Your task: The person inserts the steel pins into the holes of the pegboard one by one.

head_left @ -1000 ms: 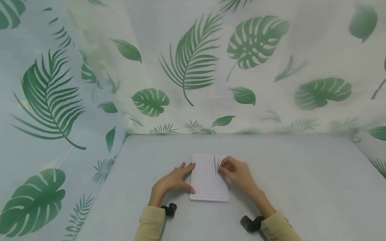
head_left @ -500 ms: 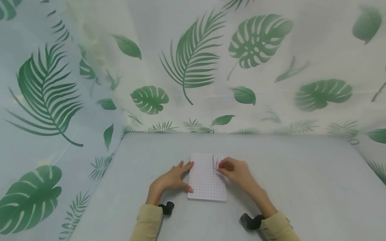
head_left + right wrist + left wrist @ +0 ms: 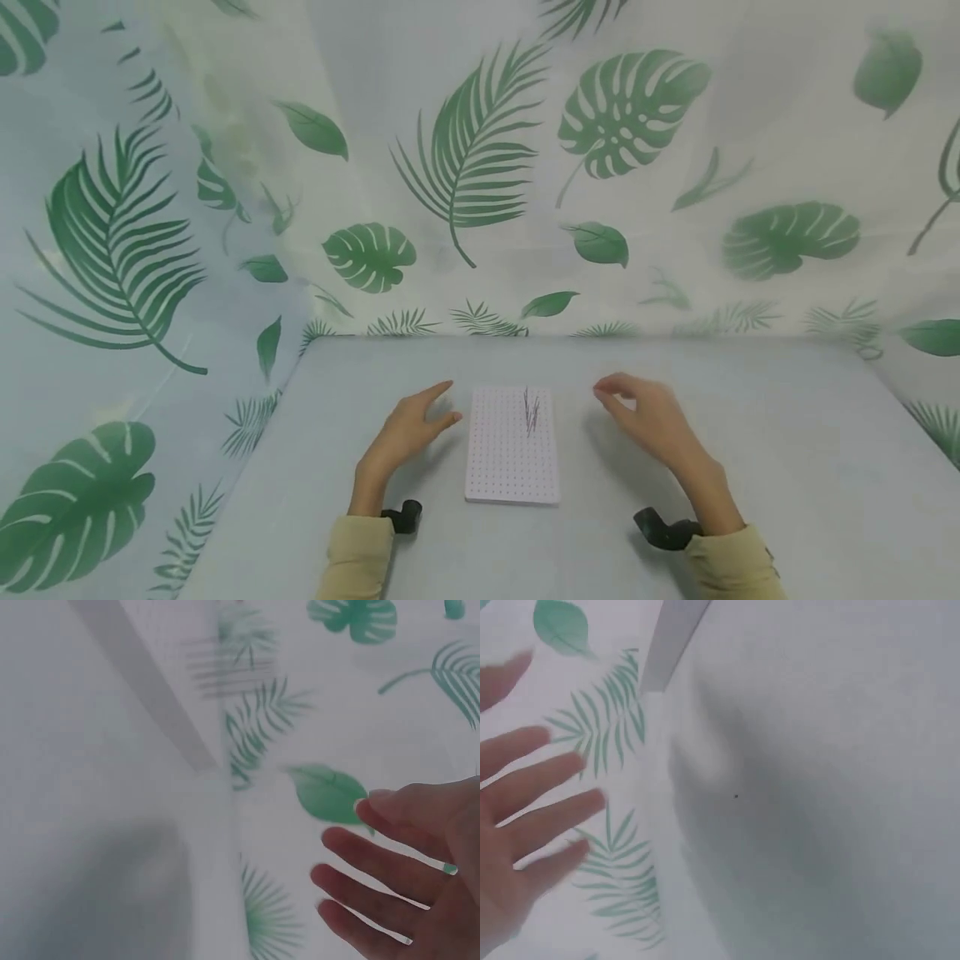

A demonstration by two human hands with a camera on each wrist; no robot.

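Observation:
A white pegboard (image 3: 512,471) with rows of small holes lies on the table in the head view. Several thin dark sticks (image 3: 531,414) stand up from its upper right part; they blur to dark lines (image 3: 229,675) in the right wrist view. My left hand (image 3: 403,432) hovers left of the board, apart from it, fingers extended and nothing held. On the other side my right hand (image 3: 651,415) is raised clear of the board. Its thumb lies close to the index fingertip, the other fingers are loosely bent, and no object shows between them.
The pale table (image 3: 787,467) surrounds the board. A white curtain (image 3: 510,183) printed with green leaves rises behind it and along the left. Black wrist mounts (image 3: 663,531) sit at both cuffs. A tiny dark speck (image 3: 736,796) marks the tabletop.
Both hands have left the pegboard: the left has let go of its left edge and moved off left, the right has drawn away from the sticks to the right. The sticks remain standing.

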